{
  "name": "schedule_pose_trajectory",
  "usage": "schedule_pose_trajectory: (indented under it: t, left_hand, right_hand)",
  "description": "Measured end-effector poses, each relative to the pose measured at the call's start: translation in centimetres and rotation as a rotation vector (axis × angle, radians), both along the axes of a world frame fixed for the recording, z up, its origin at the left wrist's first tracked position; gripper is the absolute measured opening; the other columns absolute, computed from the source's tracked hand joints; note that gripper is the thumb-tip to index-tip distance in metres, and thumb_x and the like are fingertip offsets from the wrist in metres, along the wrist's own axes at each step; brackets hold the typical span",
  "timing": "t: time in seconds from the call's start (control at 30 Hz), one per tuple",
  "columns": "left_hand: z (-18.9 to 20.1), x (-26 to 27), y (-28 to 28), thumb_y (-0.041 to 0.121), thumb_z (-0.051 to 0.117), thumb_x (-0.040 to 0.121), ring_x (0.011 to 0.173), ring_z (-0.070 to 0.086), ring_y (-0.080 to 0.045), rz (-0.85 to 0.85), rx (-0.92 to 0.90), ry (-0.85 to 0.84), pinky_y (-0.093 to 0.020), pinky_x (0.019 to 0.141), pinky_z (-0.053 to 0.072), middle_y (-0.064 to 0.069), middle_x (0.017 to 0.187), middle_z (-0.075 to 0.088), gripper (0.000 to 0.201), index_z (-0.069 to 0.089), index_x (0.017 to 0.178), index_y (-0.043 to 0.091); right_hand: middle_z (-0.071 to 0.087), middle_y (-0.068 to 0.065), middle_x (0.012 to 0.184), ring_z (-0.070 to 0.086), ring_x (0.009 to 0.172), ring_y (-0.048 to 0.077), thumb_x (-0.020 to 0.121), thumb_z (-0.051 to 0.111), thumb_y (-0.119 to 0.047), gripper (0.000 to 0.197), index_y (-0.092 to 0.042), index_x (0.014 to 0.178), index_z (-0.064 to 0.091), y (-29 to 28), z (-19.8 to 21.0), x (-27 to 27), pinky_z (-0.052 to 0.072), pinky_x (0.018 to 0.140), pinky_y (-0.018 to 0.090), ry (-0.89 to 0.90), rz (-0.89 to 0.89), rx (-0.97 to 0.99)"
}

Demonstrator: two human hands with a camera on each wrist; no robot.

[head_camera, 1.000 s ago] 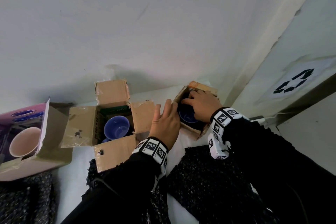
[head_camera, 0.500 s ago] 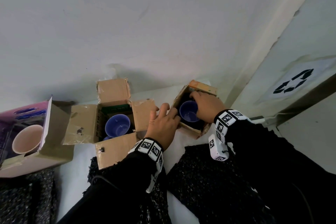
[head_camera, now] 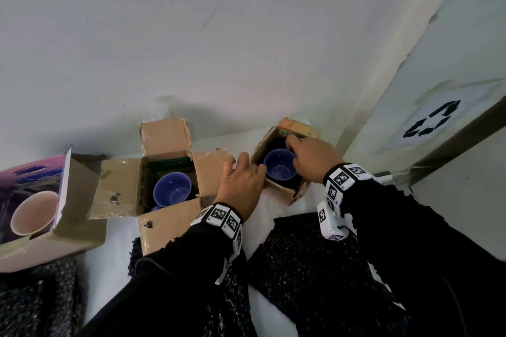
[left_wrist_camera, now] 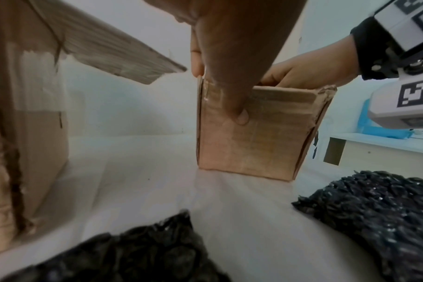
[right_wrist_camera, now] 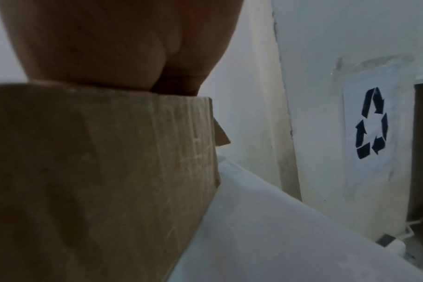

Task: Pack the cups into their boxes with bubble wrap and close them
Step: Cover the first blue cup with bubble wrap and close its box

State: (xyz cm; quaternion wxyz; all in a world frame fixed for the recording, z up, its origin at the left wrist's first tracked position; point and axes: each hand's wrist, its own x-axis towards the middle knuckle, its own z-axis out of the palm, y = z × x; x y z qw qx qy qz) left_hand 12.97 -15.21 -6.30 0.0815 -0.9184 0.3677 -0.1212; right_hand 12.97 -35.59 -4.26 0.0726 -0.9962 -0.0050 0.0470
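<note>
I see the small cardboard box (head_camera: pixel 284 189) standing open-topped at the far edge of the white counter (head_camera: pixel 115 268), close to the wall corner; a blue cup (head_camera: pixel 279 168) sits upright inside it, mouth up, with dark wrap around it. My left hand (head_camera: pixel 242 186) grips the box's left wall; in the left wrist view the thumb lies pressed down the near face of the box (left_wrist_camera: pixel 254 137) while the fingers go over the top edge. My right hand (head_camera: pixel 315 159) reaches over the box's right side, fingers curled down inside beside the cup's rim; whether they pinch the cup or the wrap I cannot tell; in the right wrist view only the heel of that hand (right_wrist_camera: pixel 114 43) shows above the box wall (right_wrist_camera: pixel 97 181). So the cup lies between my two hands, just below the fingers.

To the left, near the left hand, a larger cardboard box (head_camera: pixel 123 186) has all four flaps spread open and holds a second blue cup (head_camera: pixel 171 193); farther left, at the counter's left edge, a pink printed box (head_camera: pixel 68 230) lies on its side with a pale cup (head_camera: pixel 32 212) in it. Black bubble wrap sheets (head_camera: pixel 315 268) lie along the near edge of the counter under my sleeves.
</note>
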Motion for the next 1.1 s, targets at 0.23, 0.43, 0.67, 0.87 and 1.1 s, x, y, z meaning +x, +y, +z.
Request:
schedule_pose_trajectory:
  t: [0.23, 0.43, 0.67, 0.87, 1.1]
  left_hand:
    - [1.1, -0.6, -0.7, 0.015, 0.051, 0.074, 0.102, 0.050, -0.026, -0.010, 0.095, 0.067, -0.047, 0.091, 0.024, 0.003, 0.070, 0.061, 0.019, 0.053, 0.091, 0.021]
    - [2.3, -0.7, -0.6, 0.007, 0.046, 0.082, 0.111, 0.038, -0.028, 0.008, 0.128, 0.158, -0.044, 0.089, 0.026, -0.001, 0.094, 0.063, 0.026, 0.051, 0.104, 0.019]
    - [1.8, -0.7, -0.2, 0.017, 0.049, 0.089, 0.101, 0.040, -0.030, 0.024, 0.076, 0.145, -0.042, 0.082, 0.029, -0.003, 0.099, 0.058, 0.016, 0.061, 0.099, 0.022]
    - [2.2, -1.4, -0.5, 0.012, 0.045, 0.089, 0.100, 0.041, -0.029, 0.011, 0.091, 0.136, -0.042, 0.084, 0.028, -0.001, 0.095, 0.062, 0.020, 0.058, 0.101, 0.021]
    - [2.5, -6.1, -1.5, 0.034, 0.065, 0.081, 0.103, 0.046, -0.025, -0.129, -0.067, 0.137, -0.040, 0.085, 0.033, 0.004, 0.111, 0.058, 0.030, 0.056, 0.109, 0.027]
  right_hand:
    - [0.067, 0.007, 0.098, 0.051, 0.103, 0.029, 0.088, 0.049, -0.024, 0.021, -0.017, 0.108, 0.053, 0.1, 0.6, -1.4, 0.032, 0.080, 0.039, -0.141, -0.017, -0.205]
    - [0.067, 0.001, 0.091, 0.045, 0.108, 0.026, 0.087, 0.048, -0.030, 0.017, -0.021, 0.098, 0.059, -0.1, 0.2, -1.8, 0.027, 0.083, 0.040, -0.095, -0.038, -0.247]
    - [0.067, -0.006, 0.102, 0.041, 0.121, 0.020, 0.095, 0.040, -0.041, 0.033, -0.025, 0.098, 0.069, -0.4, -0.9, -3.0, 0.022, 0.093, 0.045, -0.131, -0.068, -0.244]
    - [0.059, -0.008, 0.123, 0.045, 0.117, 0.021, 0.091, 0.051, -0.041, 0.025, -0.027, 0.108, 0.064, -1.0, -0.5, -6.6, 0.031, 0.092, 0.040, -0.272, -0.098, -0.042]
    - [0.060, -0.003, 0.100, 0.056, 0.095, 0.019, 0.085, 0.065, -0.029, 0.020, -0.024, 0.104, 0.063, -0.6, -1.2, -14.9, 0.047, 0.081, 0.036, -0.249, -0.215, 0.379]
